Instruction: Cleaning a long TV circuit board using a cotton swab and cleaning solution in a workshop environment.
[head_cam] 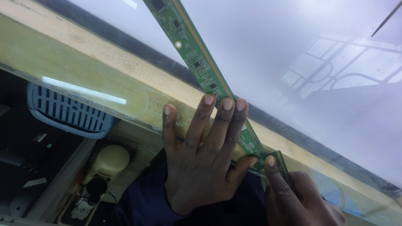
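Note:
A long narrow green circuit board strip (197,62) with small black chips runs diagonally from the top centre down to the lower right, lying over a large glossy white panel (293,50). My left hand (205,155) lies flat with fingers spread, its fingertips pressing on the strip and on the panel's dark edge. My right hand (293,194) pinches the strip's lower end between thumb and fingers at the bottom right.
A pale wooden table edge (83,62) runs under the panel. Below it sit a grey-blue slatted plastic basket (67,111), a cream rounded object (111,159) and small electronic parts (83,201) on a lower shelf. A window is reflected in the panel (339,62).

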